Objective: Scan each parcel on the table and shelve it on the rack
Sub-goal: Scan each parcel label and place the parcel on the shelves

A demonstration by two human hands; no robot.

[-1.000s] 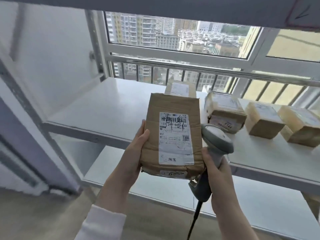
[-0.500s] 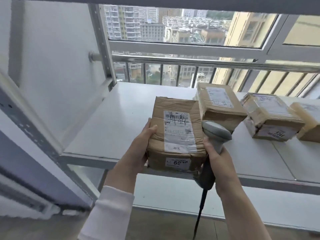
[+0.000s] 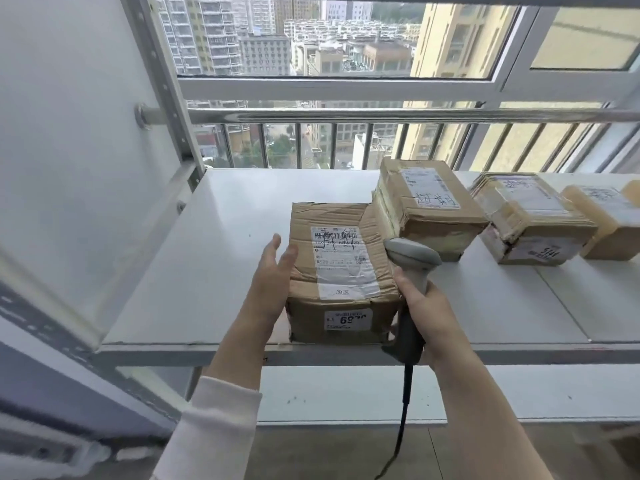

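Head view shows us the parcel (image 3: 341,271), a creased brown cardboard box, resting on the white shelf (image 3: 207,271) of the rack with its near face at the shelf's front edge. A white shipping label with handwriting across it covers much of the top. A smaller sticker sits on the near face (we can read "69", the rest is blurred).

The left hand (image 3: 273,282) lies flat against the parcel's left side, fingers straight and close together, not curled round it. A white sleeve (image 3: 214,427) covers that forearm. The right hand (image 3: 426,313) is wrapped round the handle of a grey scanner (image 3: 412,258), just beside the parcel's right side; we cannot tell whether the hand itself touches the cardboard. The scanner's head stands above the parcel's right top edge, and its dark cable (image 3: 403,410) hangs from the handle past the shelf's front edge.

Behind and to the right, a second parcel (image 3: 426,206) stands very near the first one's far right corner. Farther toward the shelf's right end sit a third parcel (image 3: 530,220) and a fourth parcel (image 3: 609,220), close together, the fourth cut off by the frame.

Below we see a lower shelf (image 3: 346,393), also white. A perforated metal upright (image 3: 162,81) rises at the shelf's far left corner. Beyond it run a steel railing (image 3: 346,116) and a window onto city blocks.
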